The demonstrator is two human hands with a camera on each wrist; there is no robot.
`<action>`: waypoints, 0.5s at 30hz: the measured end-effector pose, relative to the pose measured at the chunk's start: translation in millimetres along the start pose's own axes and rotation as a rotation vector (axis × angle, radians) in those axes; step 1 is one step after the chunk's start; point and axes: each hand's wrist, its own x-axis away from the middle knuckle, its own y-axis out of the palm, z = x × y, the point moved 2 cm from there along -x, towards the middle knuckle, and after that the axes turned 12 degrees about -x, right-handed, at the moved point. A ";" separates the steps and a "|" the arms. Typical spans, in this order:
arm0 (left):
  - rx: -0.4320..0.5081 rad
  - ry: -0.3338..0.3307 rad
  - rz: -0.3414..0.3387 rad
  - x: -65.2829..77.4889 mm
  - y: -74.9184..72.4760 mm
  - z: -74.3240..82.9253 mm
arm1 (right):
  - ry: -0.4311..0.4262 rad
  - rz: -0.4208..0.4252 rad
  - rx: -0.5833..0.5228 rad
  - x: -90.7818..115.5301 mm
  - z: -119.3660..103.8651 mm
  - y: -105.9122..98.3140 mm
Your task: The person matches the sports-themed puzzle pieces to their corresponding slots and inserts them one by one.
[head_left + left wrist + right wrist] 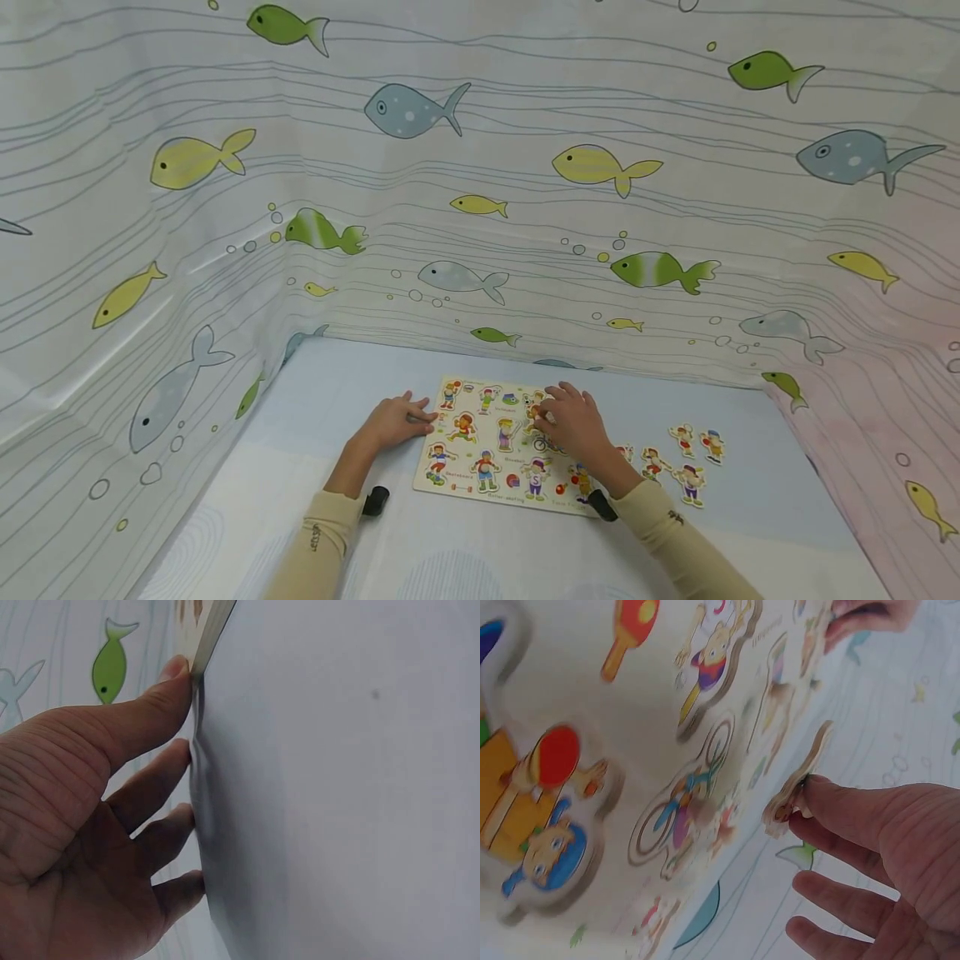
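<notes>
- Right hand (576, 425): thumb and index finger pinch a small flat wooden cut-out piece with a pale wavy edge (799, 776). The other fingers are spread clear of it. Looks like a two-digit edge grip, so the faces aren't covered and I can tilt it.
- The piece is up off the board, near its far edge. Wrist view shows it nearly edge-on, so I can't read its printed figure.
- Left hand (397, 421): fingers apart, not wrapped round anything, thumb tip at the board edge. Reads as a light brace against sliding; I can't tell how hard it presses.
- The cream rectangular wooden puzzle board with colourful cartoon sports figures (486, 429) lies flat between my hands, printed side up. Flat makes sense: the figures sit without slipping.
- A raised wooden player in a blue cap with a red paddle (551, 855) lies on the board, outline shadowed. I can't tell if it's fully seated.
- Loose flat wooden cartoon figures (690, 485) lie right of the board, beyond my right forearm. Handy side for the picking hand, I'd say.
- Everything rests on a pale blue-and-white tabletop covering (360, 367).
</notes>
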 end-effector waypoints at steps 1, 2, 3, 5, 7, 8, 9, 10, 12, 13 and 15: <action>0.006 0.000 0.001 0.5 0.1 0.2 | -0.003 -0.002 -0.005 -0.6 -2.2 1.8; 0.009 0.005 0.003 0.8 0.3 0.6 | -0.008 -0.003 -0.006 -1.3 -4.2 3.6; 0.001 0.013 0.010 1.4 0.2 1.3 | -0.008 -0.005 -0.007 -1.9 -5.7 5.5; -0.001 0.022 0.015 1.5 0.7 1.8 | -0.003 -0.015 -0.013 -2.8 -8.0 9.3; 0.000 0.021 0.011 1.3 0.8 1.9 | -0.006 -0.019 -0.018 -3.5 -10.5 12.1; -0.003 0.021 0.010 1.1 0.8 1.8 | -0.011 -0.020 -0.020 -4.1 -11.6 13.5; -0.006 0.016 0.006 0.9 0.8 1.5 | -0.014 -0.020 -0.025 -4.7 -13.1 14.5; 0.000 0.008 0.000 0.4 1.1 0.9 | -0.024 -0.018 -0.029 -5.3 -14.6 15.5; -0.006 -0.002 -0.009 -0.3 1.0 0.0 | -0.039 -0.014 -0.026 -7.0 -17.8 17.6; -0.014 -0.001 -0.013 -0.7 0.9 -0.2 | -0.042 -0.014 -0.027 -8.2 -19.5 18.7; -0.020 -0.005 -0.018 -1.4 0.5 -0.8 | -0.047 -0.020 -0.019 -11.3 -23.2 21.5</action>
